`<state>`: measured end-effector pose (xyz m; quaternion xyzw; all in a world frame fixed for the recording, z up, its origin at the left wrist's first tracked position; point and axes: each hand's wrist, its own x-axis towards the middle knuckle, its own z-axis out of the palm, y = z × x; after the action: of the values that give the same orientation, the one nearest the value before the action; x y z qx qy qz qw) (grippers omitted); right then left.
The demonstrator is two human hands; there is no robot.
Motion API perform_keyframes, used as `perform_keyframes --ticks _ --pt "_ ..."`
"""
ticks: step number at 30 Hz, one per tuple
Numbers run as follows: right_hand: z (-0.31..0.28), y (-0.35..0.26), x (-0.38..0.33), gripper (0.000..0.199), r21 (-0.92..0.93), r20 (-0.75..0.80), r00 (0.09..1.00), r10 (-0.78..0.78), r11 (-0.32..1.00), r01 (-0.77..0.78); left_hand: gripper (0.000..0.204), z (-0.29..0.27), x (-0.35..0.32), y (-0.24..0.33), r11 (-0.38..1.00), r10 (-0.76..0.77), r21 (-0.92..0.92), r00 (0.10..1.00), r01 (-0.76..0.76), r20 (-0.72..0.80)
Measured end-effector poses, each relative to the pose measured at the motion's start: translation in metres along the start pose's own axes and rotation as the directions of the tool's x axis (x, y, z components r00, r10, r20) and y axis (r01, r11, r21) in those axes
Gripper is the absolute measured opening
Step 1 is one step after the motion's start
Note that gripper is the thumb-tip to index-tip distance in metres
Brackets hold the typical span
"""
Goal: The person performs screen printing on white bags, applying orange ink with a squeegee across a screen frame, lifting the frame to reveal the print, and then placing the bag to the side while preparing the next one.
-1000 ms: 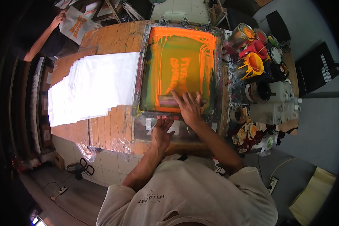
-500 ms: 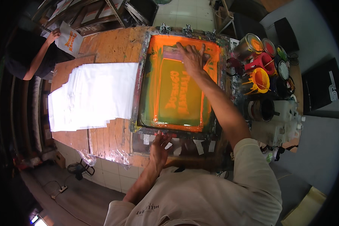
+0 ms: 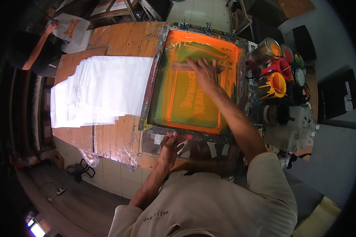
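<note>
A screen printing frame [image 3: 146,106] with orange ink on its green mesh lies in front of me on the table. Across the far half of the mesh, my right hand [image 3: 205,75] grips a squeegee [image 3: 181,66] from above, its fingers over the handle. Lettering in the stencil [image 3: 190,98] shows orange on the near side of the squeegee. My left hand [image 3: 170,149] is at the frame's near edge, fingertips against it and partly curled under. Thick orange ink [image 3: 201,38] lies along the far end of the mesh.
White sheets [image 3: 106,83] are stacked left of the frame. A co-worker's hand [image 3: 51,27] holds a printed white bag [image 3: 71,31] at the far left. Open paint cans [image 3: 278,85] and a plastic jug [image 3: 294,136] crowd the right side. Clamps [image 3: 208,27] stand along the frame's far edge.
My right hand has drawn the squeegee from the far end of the mesh toward me. My left hand stays at the near edge. The co-worker's bag has shifted and turned.
</note>
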<state>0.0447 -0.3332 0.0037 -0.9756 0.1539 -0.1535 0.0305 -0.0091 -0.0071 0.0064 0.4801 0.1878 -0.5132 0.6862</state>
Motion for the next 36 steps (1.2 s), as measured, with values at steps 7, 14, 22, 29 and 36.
perform_keyframes --ticks 7,14,22,29,36 --pt "-0.117 -0.113 -0.129 0.073 0.056 0.017 0.998 0.055 0.997 -0.056 0.027 0.017 -0.018 0.022 0.993 0.11 0.03 0.986 -0.115 0.125" --pt "-0.199 -0.124 -0.098 0.055 0.001 -0.151 0.988 0.041 0.999 -0.041 0.022 0.053 -0.046 0.079 0.945 0.324 -0.104 0.835 -0.311 0.444" --pt "-0.28 -0.07 0.012 0.051 0.107 -0.169 0.984 0.058 0.993 -0.04 0.034 0.049 0.105 0.155 0.537 0.652 0.558 0.731 -0.632 0.201" --pt "-0.327 -0.026 0.085 0.046 0.106 0.042 0.995 0.086 0.99 -0.09 0.026 0.04 0.159 0.113 -0.266 0.742 0.956 0.607 -0.123 0.285" --pt "-0.315 -0.009 0.125 0.052 0.114 -0.045 0.996 0.073 0.991 -0.067 0.02 -0.016 0.149 0.221 0.26 0.684 0.945 0.729 -0.201 -0.032"
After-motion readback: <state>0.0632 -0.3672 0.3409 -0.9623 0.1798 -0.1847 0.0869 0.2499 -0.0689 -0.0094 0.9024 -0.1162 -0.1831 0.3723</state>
